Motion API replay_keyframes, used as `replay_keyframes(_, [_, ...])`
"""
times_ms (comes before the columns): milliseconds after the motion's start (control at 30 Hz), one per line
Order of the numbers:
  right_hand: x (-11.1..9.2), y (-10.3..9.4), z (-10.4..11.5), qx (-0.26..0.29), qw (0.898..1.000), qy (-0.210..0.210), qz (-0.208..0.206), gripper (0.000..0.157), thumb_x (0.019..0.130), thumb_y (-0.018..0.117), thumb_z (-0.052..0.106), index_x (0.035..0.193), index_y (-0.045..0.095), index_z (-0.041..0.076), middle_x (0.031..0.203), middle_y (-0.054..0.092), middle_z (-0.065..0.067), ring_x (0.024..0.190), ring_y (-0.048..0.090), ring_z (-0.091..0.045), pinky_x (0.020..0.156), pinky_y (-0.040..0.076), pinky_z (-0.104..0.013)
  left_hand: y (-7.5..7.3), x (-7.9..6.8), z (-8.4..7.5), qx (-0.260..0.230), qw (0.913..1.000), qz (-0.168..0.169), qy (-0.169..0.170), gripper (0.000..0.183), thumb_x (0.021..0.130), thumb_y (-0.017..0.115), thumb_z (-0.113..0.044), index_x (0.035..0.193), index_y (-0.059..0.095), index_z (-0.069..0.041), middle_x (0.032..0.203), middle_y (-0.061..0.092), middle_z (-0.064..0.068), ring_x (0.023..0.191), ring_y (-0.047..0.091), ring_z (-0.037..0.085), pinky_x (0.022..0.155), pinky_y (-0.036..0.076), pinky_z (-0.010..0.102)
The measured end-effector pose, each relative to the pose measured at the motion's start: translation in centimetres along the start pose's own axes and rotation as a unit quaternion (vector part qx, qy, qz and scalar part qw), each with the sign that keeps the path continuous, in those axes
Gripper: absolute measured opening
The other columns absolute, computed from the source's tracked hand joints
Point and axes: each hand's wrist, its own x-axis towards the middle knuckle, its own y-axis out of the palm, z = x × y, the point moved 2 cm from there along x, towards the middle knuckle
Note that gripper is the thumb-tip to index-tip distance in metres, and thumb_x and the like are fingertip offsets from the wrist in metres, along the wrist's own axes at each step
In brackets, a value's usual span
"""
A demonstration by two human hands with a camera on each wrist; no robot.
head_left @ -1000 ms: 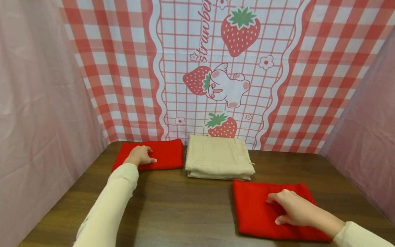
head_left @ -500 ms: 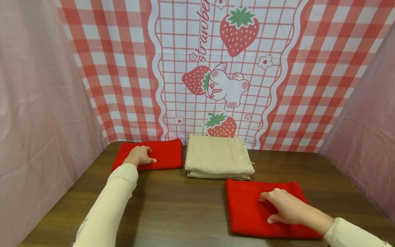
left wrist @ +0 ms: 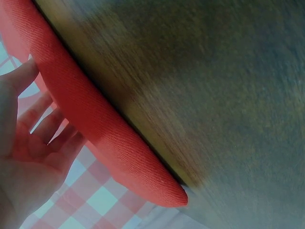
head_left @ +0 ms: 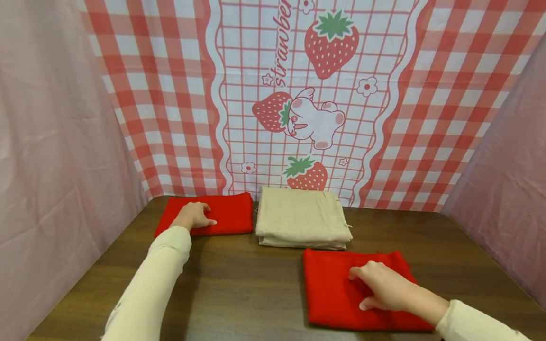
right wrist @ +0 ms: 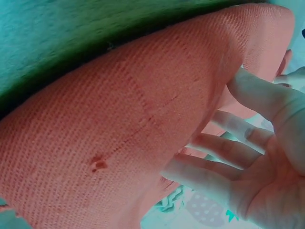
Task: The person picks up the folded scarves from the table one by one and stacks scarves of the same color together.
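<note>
At the back left of the table lies a folded red cloth [head_left: 232,214], and my left hand [head_left: 194,215] rests on it with bent, spread fingers. In the left wrist view, thumb and fingertips touch the knitted-looking surface of that cloth [left wrist: 100,121] without gripping it. A second folded red cloth [head_left: 326,291] lies flat at the front right. My right hand [head_left: 384,286] presses on its top, fingers and thumb apart. The right wrist view shows its fingertips against this cloth [right wrist: 119,124], which has a small hole and stitch lines.
A folded beige cloth [head_left: 303,215] stands in a thick stack at the back middle, close to the left red cloth. The wooden table [head_left: 239,293] ends at a strawberry-patterned curtain [head_left: 179,118]. Pink drapes [head_left: 55,166] hang on both sides.
My right hand and the front red cloth under it have slid left across the table, to below the beige stack's right part. The left hand and its cloth have stayed put.
</note>
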Motion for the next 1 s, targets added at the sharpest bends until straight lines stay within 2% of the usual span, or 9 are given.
replay_keyframes(333, [1.1, 0.1, 1.0, 0.006, 1.000, -0.009, -0.002, 0.041, 0.066, 0.086, 0.029, 0.097, 0.065, 0.012, 0.090, 0.069, 0.003, 0.077, 0.059, -0.010, 0.065, 0.051, -0.029, 0.1, 0.2, 0.1, 0.001, 1.0000, 0.001, 0.001, 0.057, 0.084, 0.070, -0.037, 0.126, 0.060, -0.002, 0.129, 0.059, 0.023, 0.115, 0.053, 0.039, 0.102, 0.045, 0.051])
replay_keyframes(600, [2.0, 0.2, 1.7, 0.013, 1.000, -0.007, -0.003, 0.041, 0.065, 0.086, 0.027, 0.096, 0.064, 0.012, 0.085, 0.066, 0.005, 0.071, 0.052, -0.004, 0.059, 0.045, -0.024, -0.2, 0.2, 0.0, 0.000, 1.0000, 0.000, 0.002, 0.057, 0.084, 0.070, -0.037, 0.127, 0.059, -0.002, 0.129, 0.059, 0.023, 0.115, 0.053, 0.038, 0.102, 0.045, 0.050])
replay_keyframes(1000, [3.0, 0.4, 3.0, 0.014, 1.000, 0.007, 0.012, 0.040, 0.065, 0.087, 0.026, 0.096, 0.065, 0.011, 0.084, 0.067, 0.004, 0.074, 0.060, -0.011, 0.062, 0.050, -0.027, 0.1, 0.2, 0.1, 0.004, 1.0000, 0.000, 0.005, 0.056, 0.083, 0.071, -0.037, 0.125, 0.060, -0.002, 0.126, 0.061, 0.022, 0.113, 0.054, 0.038, 0.102, 0.045, 0.049])
